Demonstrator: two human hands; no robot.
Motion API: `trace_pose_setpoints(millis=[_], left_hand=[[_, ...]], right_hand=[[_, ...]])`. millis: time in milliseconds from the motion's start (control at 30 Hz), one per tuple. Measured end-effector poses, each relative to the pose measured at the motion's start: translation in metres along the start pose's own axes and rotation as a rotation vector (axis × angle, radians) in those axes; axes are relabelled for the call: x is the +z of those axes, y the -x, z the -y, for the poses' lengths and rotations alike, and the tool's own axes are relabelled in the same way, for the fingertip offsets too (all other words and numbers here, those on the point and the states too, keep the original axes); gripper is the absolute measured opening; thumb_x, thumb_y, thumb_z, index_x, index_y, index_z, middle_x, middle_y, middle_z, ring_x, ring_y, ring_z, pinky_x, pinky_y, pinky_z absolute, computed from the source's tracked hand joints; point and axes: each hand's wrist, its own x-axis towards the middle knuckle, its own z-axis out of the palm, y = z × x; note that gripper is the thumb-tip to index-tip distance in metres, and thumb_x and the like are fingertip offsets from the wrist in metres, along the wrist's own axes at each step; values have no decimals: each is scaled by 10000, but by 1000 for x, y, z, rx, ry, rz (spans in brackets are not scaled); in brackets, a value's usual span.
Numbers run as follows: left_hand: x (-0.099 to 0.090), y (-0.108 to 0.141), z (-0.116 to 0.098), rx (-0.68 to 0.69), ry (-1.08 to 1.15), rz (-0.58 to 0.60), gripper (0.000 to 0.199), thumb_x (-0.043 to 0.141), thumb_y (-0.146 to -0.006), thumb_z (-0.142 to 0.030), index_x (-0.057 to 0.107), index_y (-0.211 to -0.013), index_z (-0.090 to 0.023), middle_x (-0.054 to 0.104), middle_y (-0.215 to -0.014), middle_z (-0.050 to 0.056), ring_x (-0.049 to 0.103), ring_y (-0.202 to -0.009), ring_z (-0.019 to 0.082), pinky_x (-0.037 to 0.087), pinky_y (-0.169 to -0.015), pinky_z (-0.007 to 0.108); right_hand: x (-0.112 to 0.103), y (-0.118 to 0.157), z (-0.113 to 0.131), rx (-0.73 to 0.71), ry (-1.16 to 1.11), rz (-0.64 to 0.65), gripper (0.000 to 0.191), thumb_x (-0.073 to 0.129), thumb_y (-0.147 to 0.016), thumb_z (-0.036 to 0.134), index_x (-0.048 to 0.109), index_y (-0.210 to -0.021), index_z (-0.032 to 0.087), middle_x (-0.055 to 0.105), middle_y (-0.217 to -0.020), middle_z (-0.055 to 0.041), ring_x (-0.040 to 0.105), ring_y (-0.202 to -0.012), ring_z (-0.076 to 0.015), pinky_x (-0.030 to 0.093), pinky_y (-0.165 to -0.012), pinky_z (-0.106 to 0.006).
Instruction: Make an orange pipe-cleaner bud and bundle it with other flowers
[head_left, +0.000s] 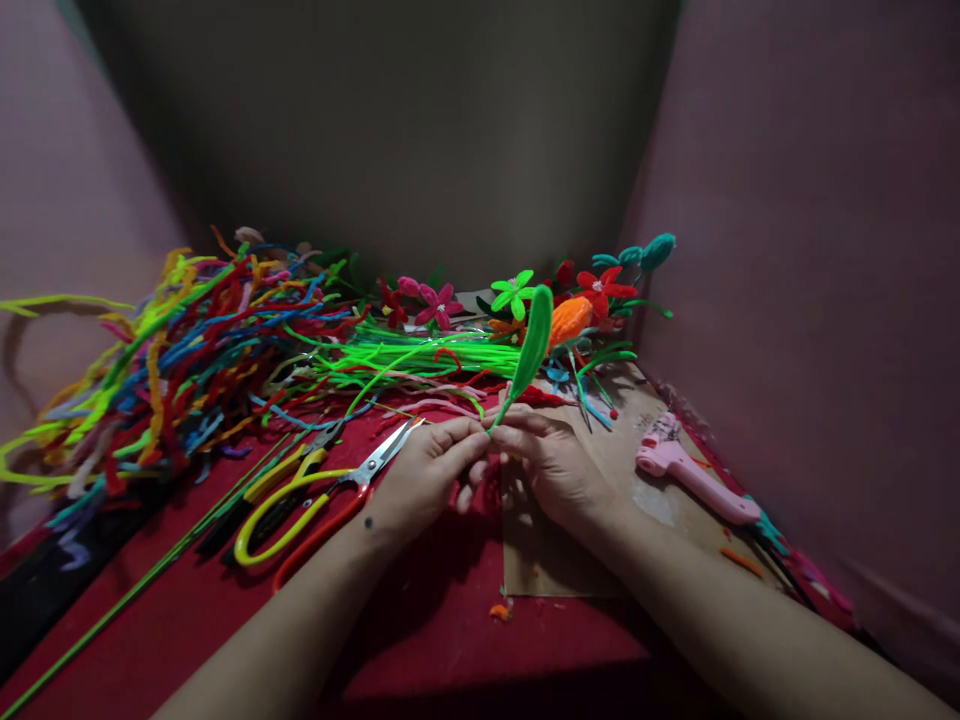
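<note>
A green pipe-cleaner leaf [532, 340] stands upright, tilted a little to the right, between my hands over the middle of the table. My left hand [442, 460] pinches the lower end of its stem. Just beside it, my right hand [551, 455] has thumb and fingers closed on the same stem. The fingertips nearly meet, and they hide the stem's very end. Scissors [371, 465] with yellow and red handles lie left of my left hand, close to yellow-and-black pliers [300, 465].
Loose multicoloured pipe cleaners [202, 350] are heaped at the left, with a green bundle [427, 355] behind my hands. Pipe-cleaner flowers [439, 303] line the back. A pink glue gun [697, 475] lies on cardboard [555, 565] at the right. Walls stand on both sides.
</note>
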Motion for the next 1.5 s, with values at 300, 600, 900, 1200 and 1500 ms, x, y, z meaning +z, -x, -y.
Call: trace_pose_setpoints(millis=[300,600,900,1200,1500], left_hand=[[7,0,18,366,-657,-247,153,460,-850,-209,605,-888,-181,603,-648,-8,540,-549,104,392,-557,208],[3,1,4,52,-144,-132,174,483,-839,-280,557,-738,-160,506,-521,-47,458,-396,68,354,-428,186],[0,-1,1,-70,232,47,221,518,-825,-272,537,-651,-137,526,-477,-53,424,-311,27,303,-375,152],[-6,-5,-7,54,-210,-251,266,513,-812,-398,587,-752,-149,550,-598,-32,518,-503,83,400,-530,205],[-10,-3,-2,-124,46,-61,264,680,-685,-331,495,-616,-156,433,-538,-66,362,-480,49,274,-446,176]], right_hand=[[0,-2,-3,109,-62,-76,110,694,-625,225,707,-717,165,658,-722,-14,561,-676,-139,408,-647,-269],[-2,0,-4,103,11,7,146,699,-658,276,698,-757,169,640,-759,-19,535,-663,-128,418,-658,-279],[-3,0,-6,131,-73,77,131,672,-699,251,686,-780,149,611,-706,-11,517,-579,-99,408,-605,-267],[-3,-2,1,60,35,-29,86,680,-642,222,654,-588,161,547,-595,26,442,-564,-89,325,-577,-252],[0,4,-3,282,93,167,27,639,-603,168,637,-590,144,519,-546,31,383,-524,-87,267,-546,-260]])
